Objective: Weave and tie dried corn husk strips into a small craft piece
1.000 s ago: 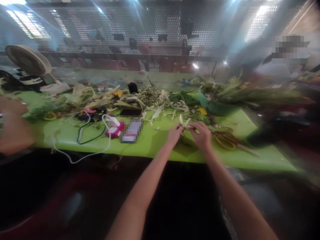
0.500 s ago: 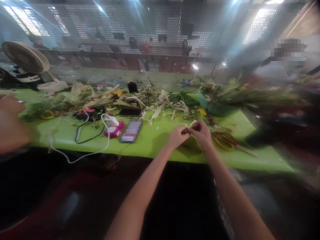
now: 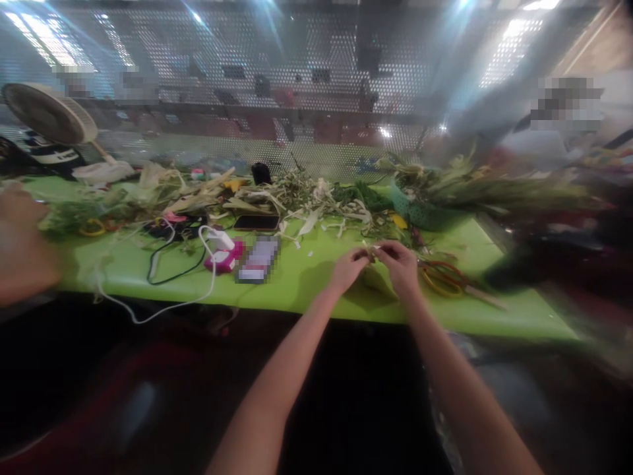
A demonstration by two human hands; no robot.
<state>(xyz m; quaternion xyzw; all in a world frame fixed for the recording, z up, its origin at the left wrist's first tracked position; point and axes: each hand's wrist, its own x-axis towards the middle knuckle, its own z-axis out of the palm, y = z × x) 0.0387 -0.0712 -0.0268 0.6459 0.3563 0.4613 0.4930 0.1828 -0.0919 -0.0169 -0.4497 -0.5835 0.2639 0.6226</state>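
Green table (image 3: 302, 285), perforated screen (image 3: 316, 125) behind; left fingers (image 3: 364, 254) and right fingers (image 3: 387, 251) in a pinch on pale scrap (image 3: 374, 249)

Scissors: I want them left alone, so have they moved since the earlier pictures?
No; the scissors show no visible shift against the front edge of the green table.

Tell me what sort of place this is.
Probably a shared workroom: dry-looking plant scraps lie strewn across a long green table, scissors rest beside the right hand, and another person's arm shows at the left edge.
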